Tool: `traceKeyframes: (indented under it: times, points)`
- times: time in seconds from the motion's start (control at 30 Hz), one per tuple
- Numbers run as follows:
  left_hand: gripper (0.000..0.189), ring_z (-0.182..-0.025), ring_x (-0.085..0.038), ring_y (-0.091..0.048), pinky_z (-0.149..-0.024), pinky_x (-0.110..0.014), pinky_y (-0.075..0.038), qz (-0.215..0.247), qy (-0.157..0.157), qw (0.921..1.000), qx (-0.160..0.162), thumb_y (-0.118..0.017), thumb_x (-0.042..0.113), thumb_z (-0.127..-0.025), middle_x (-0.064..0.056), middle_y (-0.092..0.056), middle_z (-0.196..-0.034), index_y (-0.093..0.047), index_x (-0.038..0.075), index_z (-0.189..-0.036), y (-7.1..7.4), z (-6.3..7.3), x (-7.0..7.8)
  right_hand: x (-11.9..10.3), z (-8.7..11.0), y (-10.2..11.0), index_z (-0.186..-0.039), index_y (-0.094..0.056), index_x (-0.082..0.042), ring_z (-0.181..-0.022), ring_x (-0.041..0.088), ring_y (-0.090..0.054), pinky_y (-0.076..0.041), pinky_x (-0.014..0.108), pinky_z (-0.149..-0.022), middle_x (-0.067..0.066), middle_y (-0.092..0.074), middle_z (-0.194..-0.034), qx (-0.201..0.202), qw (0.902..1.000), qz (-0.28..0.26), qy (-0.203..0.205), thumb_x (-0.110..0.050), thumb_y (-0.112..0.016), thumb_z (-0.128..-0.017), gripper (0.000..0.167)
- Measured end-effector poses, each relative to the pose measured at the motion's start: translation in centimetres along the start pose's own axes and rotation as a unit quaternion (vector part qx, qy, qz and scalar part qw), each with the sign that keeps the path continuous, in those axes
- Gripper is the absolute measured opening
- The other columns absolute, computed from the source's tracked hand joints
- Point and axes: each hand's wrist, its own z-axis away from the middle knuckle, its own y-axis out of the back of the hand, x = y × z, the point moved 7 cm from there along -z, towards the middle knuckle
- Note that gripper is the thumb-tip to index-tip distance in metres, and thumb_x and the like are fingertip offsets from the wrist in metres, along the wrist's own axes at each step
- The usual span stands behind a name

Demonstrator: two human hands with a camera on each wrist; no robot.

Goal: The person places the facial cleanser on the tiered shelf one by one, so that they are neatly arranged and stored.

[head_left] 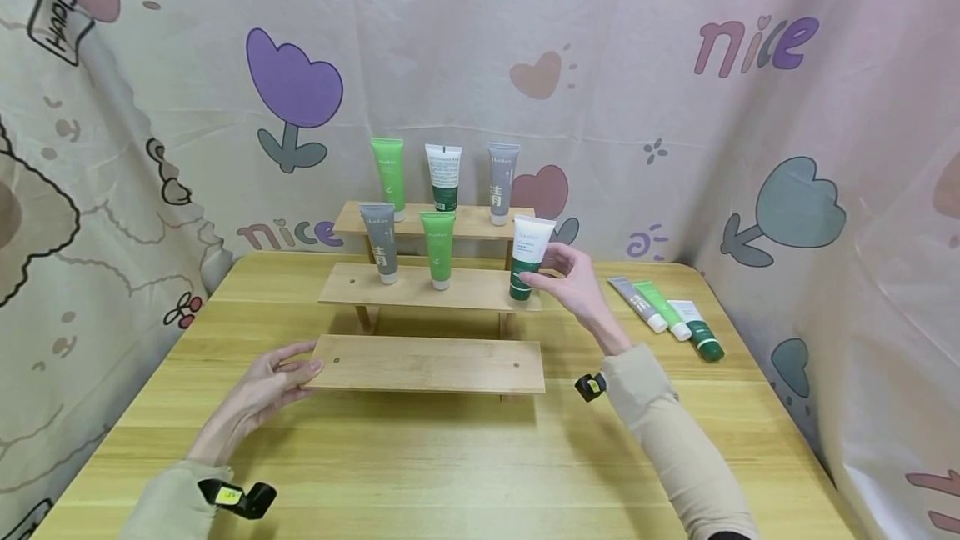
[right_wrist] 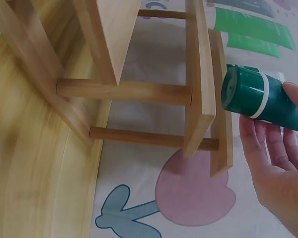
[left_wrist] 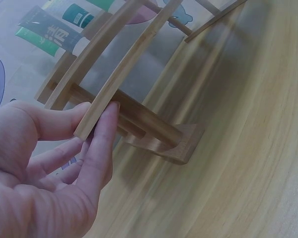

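A three-tier wooden display stand (head_left: 427, 363) is at the middle of the table. With thumb and fingers, my left hand (head_left: 262, 386) pinches the left end of its lowest shelf; the left wrist view shows the thumb above the board (left_wrist: 126, 69) and fingers beneath. My right hand (head_left: 573, 280) holds a white tube with a dark green cap (head_left: 531, 242), cap down, close over the right end of the middle shelf (head_left: 480, 294). That shelf also bears a grey tube (head_left: 380, 236) at left and a light green tube (head_left: 439, 244) at centre, both upright on their caps.
On the top shelf (head_left: 468, 223) stand a green tube (head_left: 388, 165), a white and dark green tube (head_left: 444, 163) and a grey-purple tube (head_left: 502, 173). Three more tubes (head_left: 663, 307) lie side by side on the table at right. A printed curtain (head_left: 450, 40) hangs behind.
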Motion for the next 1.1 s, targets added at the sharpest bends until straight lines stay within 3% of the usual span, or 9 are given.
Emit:
traceKeyframes:
  times: [0.2, 0.43, 0.67, 1.1]
  points:
    - [0.079, -0.094, -0.003, -0.067, -0.087, -0.024, -0.063, 0.008, -0.001, 1.0, -0.004, -0.06, 0.014, -0.102, 0.008, -0.064, -0.106, -0.009, -0.011, -0.156, 0.0, -0.1, -0.1, 0.0, -0.7, -0.8, -0.12, -0.064, 0.002, -0.096, 0.006, -0.066, -0.053, 0.039, -0.104, 0.014, -0.071, -0.112, -0.005, 1.0, -0.001, 0.003, -0.002, -0.08, -0.081, 0.042]
    - [0.078, -0.094, -0.003, -0.067, -0.087, -0.024, -0.063, 0.005, -0.002, 1.0, -0.006, -0.059, 0.013, -0.102, 0.008, -0.064, -0.105, -0.009, -0.012, -0.156, 0.0, 0.0, -0.1, 0.2, -1.4, -1.6, -0.121, -0.064, 0.001, -0.103, 0.013, -0.067, -0.055, 0.034, -0.101, 0.016, -0.071, -0.116, -0.015, 0.9998, -0.008, -0.006, -0.001, -0.08, -0.081, 0.043]
    - [0.078, -0.094, -0.002, -0.066, -0.087, -0.024, -0.063, -0.001, -0.002, 1.0, -0.001, -0.06, 0.013, -0.102, 0.008, -0.064, -0.105, -0.01, -0.012, -0.156, 0.1, 0.0, -0.1, 0.2, -1.8, -2.3, -0.125, -0.063, 0.002, -0.112, 0.03, -0.066, -0.052, 0.042, -0.108, 0.024, -0.067, -0.121, -0.025, 0.9996, -0.013, -0.005, -0.002, -0.08, -0.081, 0.047]
    - [0.077, -0.095, -0.001, -0.064, -0.087, -0.024, -0.063, -0.006, -0.003, 1.0, 0.006, -0.06, 0.013, -0.102, 0.006, -0.06, -0.109, -0.011, -0.012, -0.156, 0.1, 0.0, -0.1, 0.5, -2.2, -3.2, -0.126, -0.062, 0.0, -0.118, 0.036, -0.064, -0.054, 0.041, -0.104, 0.022, -0.068, -0.122, -0.038, 0.9992, -0.012, -0.008, -0.004, -0.081, -0.081, 0.049]
